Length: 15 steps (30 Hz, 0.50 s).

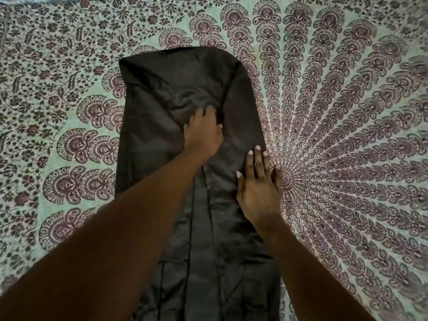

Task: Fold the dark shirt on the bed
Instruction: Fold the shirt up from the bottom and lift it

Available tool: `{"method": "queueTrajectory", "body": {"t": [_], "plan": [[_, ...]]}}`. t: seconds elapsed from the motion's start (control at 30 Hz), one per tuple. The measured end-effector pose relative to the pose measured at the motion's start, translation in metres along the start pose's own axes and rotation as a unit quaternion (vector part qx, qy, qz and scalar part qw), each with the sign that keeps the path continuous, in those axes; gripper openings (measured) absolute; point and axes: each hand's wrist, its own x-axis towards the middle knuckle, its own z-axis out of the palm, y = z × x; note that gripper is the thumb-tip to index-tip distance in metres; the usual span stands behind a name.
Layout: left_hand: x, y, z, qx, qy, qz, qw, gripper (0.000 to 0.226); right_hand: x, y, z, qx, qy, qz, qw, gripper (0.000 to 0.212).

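Shirt [185, 112], dark, is recorded as a long narrow strip running from the near edge of the bed toward its middle, both sides already turned inward so that lengthwise seams and overlapped panels are seen on top. Nearest, two bare forearms are entered from the near edge. Right hand [259, 188] is laid flat with fingers spread, pressed on the strip's right edge, its outer fingers resting partly on the bedspread [347, 135]. Farther on, left hand [203, 133] is reached across to the strip's centre, fingers curled into a bunch of cloth; whether the fabric is pinched or merely pushed cannot be told. Step in hand is judged to be smoothing and squaring the narrow strip before it is folded across. It would be done well if the right edge is kept pinned while wrinkles are swept toward the far end, and if the puckered cloth at the centre is flattened, since creases would otherwise be locked in. Far end is noted as rounded and slightly uneven. Nothing else is seen on the patterned bedspread; no obstruction is noted beyond the crossing forearm.
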Motion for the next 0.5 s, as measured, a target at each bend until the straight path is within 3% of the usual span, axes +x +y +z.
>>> {"method": "queueTrajectory", "body": {"t": [0.2,0.4,0.5], "plan": [[0.033,0.010,0.003,-0.130,0.012,-0.195,0.972,0.022,0.000,-0.001,0.003,-0.002,0.009,-0.002,1.000,0.062],[0.030,0.013,0.008,-0.125,0.050,-0.128,0.983,0.029,0.000,0.000,0.005,0.000,0.019,0.003,1.000,0.062],[0.036,0.009,0.007,-0.089,0.021,-0.129,0.987,0.027,0.000,-0.001,0.005,0.003,0.024,0.004,1.000,0.062]]}}
